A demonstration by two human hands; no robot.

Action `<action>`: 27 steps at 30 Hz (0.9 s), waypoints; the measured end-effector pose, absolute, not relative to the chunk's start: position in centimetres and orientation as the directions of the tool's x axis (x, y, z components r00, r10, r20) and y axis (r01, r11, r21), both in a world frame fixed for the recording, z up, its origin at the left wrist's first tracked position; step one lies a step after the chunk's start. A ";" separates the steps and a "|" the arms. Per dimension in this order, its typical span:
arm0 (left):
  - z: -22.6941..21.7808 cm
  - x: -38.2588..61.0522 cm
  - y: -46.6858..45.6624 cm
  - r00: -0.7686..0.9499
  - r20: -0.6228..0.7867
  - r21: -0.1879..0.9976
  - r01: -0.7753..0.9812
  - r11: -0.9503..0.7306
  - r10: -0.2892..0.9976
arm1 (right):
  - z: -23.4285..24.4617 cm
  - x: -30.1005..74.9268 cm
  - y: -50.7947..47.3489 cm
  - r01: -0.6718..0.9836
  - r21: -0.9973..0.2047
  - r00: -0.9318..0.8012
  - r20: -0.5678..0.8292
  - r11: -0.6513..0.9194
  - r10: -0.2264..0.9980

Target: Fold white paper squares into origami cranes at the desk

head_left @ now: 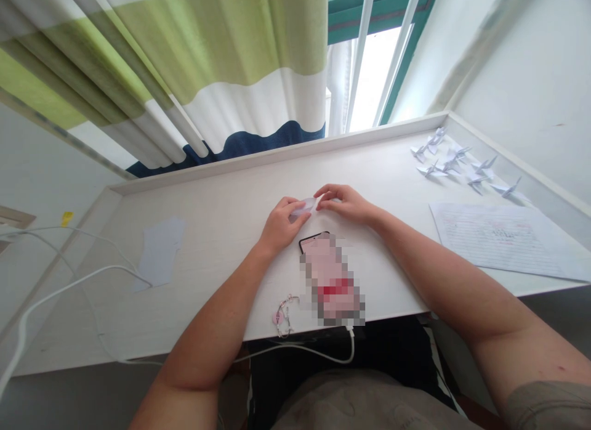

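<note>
Over the middle of the desk, my left hand (282,225) is closed on a small piece of folded white paper (302,208), thumb on the near side and fingers on the far side. My right hand (347,203) is at the paper's right edge with its fingers bent and thumb and fingertips around that edge. Part of the paper is hidden by the fingers, so its exact shape is unclear. Just below the hands lies a phone (330,276), its screen blurred, with a white cable (353,347) plugged into its lower end.
Several folded paper cranes (455,159) stand at the back right. Lined sheets with writing (494,239) lie at the right. Loose white paper (159,251) is on the left, near white cables (92,273). A beaded phone strap (282,316) lies left of the phone. A raised rim (286,154) borders the desk.
</note>
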State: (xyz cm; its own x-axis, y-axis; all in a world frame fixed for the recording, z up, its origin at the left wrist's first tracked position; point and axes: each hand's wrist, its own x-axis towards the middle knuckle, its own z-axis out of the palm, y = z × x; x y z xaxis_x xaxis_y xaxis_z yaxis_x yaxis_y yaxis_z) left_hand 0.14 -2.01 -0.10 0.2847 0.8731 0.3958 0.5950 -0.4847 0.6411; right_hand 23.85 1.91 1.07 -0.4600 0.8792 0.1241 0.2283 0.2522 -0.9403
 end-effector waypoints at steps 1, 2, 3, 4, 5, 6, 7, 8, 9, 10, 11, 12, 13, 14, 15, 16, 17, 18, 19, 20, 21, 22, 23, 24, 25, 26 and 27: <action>-0.1 0.2 -2.0 0.276 0.416 0.641 0.587 -0.495 0.866 | 1.1 23.6 1.7 0.178 -0.960 -0.455 0.117 0.218 0.883; -0.1 0.3 -2.1 0.275 0.443 0.632 0.579 -0.515 0.853 | 1.2 23.3 1.6 0.109 -0.977 -0.438 0.121 0.186 0.891; 0.0 0.4 -2.1 0.271 0.477 0.618 0.572 -0.538 0.836 | 1.2 22.9 1.4 0.040 -0.986 -0.422 0.131 0.163 0.897; 0.0 0.5 -2.2 0.274 0.506 0.602 0.567 -0.562 0.818 | 1.2 22.6 1.2 -0.007 -0.989 -0.402 0.138 0.148 0.905; 0.0 0.5 -2.2 0.274 0.533 0.587 0.562 -0.583 0.800 | 1.2 22.2 1.1 -0.038 -0.990 -0.385 0.139 0.135 0.912; 0.1 0.6 -2.3 0.272 0.550 0.577 0.560 -0.595 0.789 | 1.2 22.0 0.9 -0.058 -0.991 -0.373 0.135 0.122 0.918; 0.1 0.7 -2.4 0.268 0.560 0.573 0.558 -0.601 0.784 | 1.3 21.8 0.8 -0.071 -0.991 -0.362 0.132 0.114 0.923; 0.1 0.7 -2.4 0.262 0.563 0.576 0.556 -0.599 0.784 | 1.3 21.7 0.8 -0.079 -0.991 -0.358 0.126 0.104 0.925; 0.1 0.7 -2.5 0.255 0.559 0.584 0.555 -0.593 0.789 | 1.3 21.6 0.7 -0.084 -0.992 -0.355 0.118 0.094 0.927; 0.1 0.7 -2.5 0.249 0.550 0.594 0.554 -0.584 0.797 | 1.4 21.7 0.7 -0.087 -0.993 -0.356 0.109 0.083 0.928; 0.0 0.7 -2.5 0.243 0.541 0.604 0.554 -0.573 0.805 | 1.5 21.7 0.6 -0.087 -0.994 -0.358 0.099 0.072 0.928; 0.0 0.7 -2.6 0.237 0.530 0.614 0.555 -0.561 0.814 | 1.6 21.8 0.6 -0.086 -0.994 -0.361 0.090 0.063 0.928; 0.0 0.7 -2.6 0.233 0.520 0.622 0.557 -0.551 0.822 | 1.6 21.9 0.6 -0.083 -0.995 -0.362 0.083 0.057 0.929; 0.0 0.7 -2.6 0.227 0.511 0.629 0.559 -0.540 0.829 | 1.7 21.9 0.6 -0.079 -0.995 -0.362 0.081 0.055 0.929; 0.0 0.7 -2.6 0.219 0.503 0.637 0.560 -0.530 0.836 | 1.7 22.0 0.6 -0.078 -0.995 -0.362 0.081 0.056 0.929; 0.0 0.7 -2.6 0.208 0.496 0.644 0.562 -0.518 0.843 | 1.7 22.0 0.7 -0.080 -0.995 -0.362 0.083 0.058 0.928; 0.1 0.8 -2.6 0.195 0.489 0.652 0.567 -0.504 0.851 | 1.7 22.0 0.7 -0.084 -0.995 -0.363 0.087 0.060 0.928; 0.1 0.8 -2.7 0.180 0.480 0.659 0.572 -0.488 0.859 | 1.6 22.0 0.8 -0.089 -0.994 -0.367 0.089 0.060 0.926; 0.2 0.8 -2.7 0.166 0.469 0.665 0.579 -0.471 0.867 | 1.6 22.0 0.8 -0.093 -0.994 -0.373 0.090 0.059 0.924; 0.3 0.9 -2.8 0.153 0.459 0.671 0.585 -0.454 0.875 | 1.5 22.0 0.9 -0.095 -0.994 -0.379 0.090 0.058 0.921; 0.4 0.9 -2.8 0.144 0.449 0.677 0.590 -0.440 0.882 | 1.4 22.0 0.9 -0.094 -0.994 -0.385 0.091 0.059 0.918; 0.5 0.9 -2.9 0.136 0.441 0.683 0.591 -0.430 0.887 | 1.4 22.0 1.0 -0.089 -0.994 -0.390 0.093 0.063 0.916; 0.6 0.9 -3.0 0.132 0.434 0.689 0.589 -0.423 0.891 | 1.3 22.1 1.0 -0.083 -0.994 -0.395 0.097 0.070 0.914; 0.6 1.0 -3.0 0.130 0.429 0.696 0.583 -0.419 0.894 | 1.3 22.1 1.0 -0.077 -0.994 -0.399 0.104 0.080 0.911; 0.6 1.0 -3.1 0.130 0.427 0.702 0.576 -0.419 0.895 | 1.3 22.1 1.1 -0.072 -0.993 -0.404 0.112 0.090 0.908; 0.7 1.0 -3.1 0.132 0.427 0.708 0.567 -0.421 0.895 | 1.3 22.1 1.1 -0.067 -0.993 -0.412 0.118 0.099 0.903; 0.7 1.0 -3.2 0.135 0.429 0.711 0.560 -0.426 0.893 | 1.3 22.2 1.1 -0.062 -0.992 -0.422 0.125 0.108 0.898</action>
